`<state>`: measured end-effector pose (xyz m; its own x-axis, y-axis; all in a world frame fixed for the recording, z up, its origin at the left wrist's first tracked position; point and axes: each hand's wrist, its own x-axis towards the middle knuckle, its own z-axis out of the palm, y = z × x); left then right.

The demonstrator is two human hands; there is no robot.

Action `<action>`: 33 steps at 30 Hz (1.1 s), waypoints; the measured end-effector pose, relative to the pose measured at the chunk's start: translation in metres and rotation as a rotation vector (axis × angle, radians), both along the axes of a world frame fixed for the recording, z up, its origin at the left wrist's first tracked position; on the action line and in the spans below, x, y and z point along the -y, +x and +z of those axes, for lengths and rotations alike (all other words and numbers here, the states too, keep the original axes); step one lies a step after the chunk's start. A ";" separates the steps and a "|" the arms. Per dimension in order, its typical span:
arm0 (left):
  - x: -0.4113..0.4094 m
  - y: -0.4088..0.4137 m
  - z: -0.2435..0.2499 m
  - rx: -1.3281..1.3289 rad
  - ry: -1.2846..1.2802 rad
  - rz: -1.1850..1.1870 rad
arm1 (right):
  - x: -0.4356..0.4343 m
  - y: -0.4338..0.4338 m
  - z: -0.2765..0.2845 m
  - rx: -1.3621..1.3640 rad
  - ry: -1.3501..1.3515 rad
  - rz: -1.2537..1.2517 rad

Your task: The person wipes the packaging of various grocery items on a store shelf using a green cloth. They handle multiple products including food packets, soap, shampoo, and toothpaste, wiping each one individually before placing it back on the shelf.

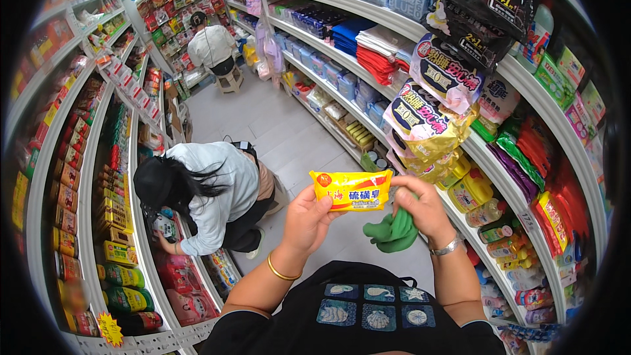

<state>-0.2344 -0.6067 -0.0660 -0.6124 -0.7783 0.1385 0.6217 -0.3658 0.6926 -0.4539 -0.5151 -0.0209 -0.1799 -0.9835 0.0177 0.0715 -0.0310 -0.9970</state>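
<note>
A yellow and red packet of sulfur soap (351, 191) is held up before my chest, its printed face toward me. The fingers and thumb of my left hand (311, 217) grip its left end. With a finger, my right hand (425, 203) touches the packet's right end, while the same hand holds a bunched green cloth (394, 232) that hangs beneath it. A gold bangle (282, 270) circles my left wrist and a silver bracelet (446, 246) my right.
A person in a light top (217, 192) bends at the left shelves; another (212, 44) sits on a stool (230, 79) farther down the aisle. Stocked shelves (340, 76) line both sides, with hanging packs (419, 113) jutting out near my right hand. Tiled floor (256, 123) runs between.
</note>
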 end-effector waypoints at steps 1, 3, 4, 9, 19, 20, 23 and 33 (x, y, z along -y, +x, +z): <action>-0.001 -0.002 0.000 -0.003 -0.007 -0.018 | -0.003 0.001 -0.001 -0.070 -0.006 0.018; -0.004 -0.006 0.002 -0.004 -0.007 -0.026 | -0.006 0.001 -0.005 -0.210 -0.018 0.056; -0.004 -0.006 0.003 0.012 -0.014 -0.033 | -0.009 0.000 -0.006 -0.216 0.013 0.048; -0.008 -0.010 0.004 0.031 -0.020 -0.063 | -0.017 -0.002 -0.009 -0.218 -0.036 -0.011; -0.013 -0.030 0.002 0.081 -0.118 -0.127 | -0.040 -0.033 -0.007 -0.552 -0.322 -0.216; -0.013 -0.035 0.002 0.086 -0.143 -0.145 | -0.052 -0.034 0.001 -0.373 -0.104 -0.230; -0.018 -0.050 0.000 0.122 -0.198 -0.187 | -0.073 -0.047 0.018 -0.334 0.003 -0.173; -0.060 -0.129 0.013 0.067 -0.393 -0.460 | -0.157 -0.089 0.029 -0.422 -0.104 -0.246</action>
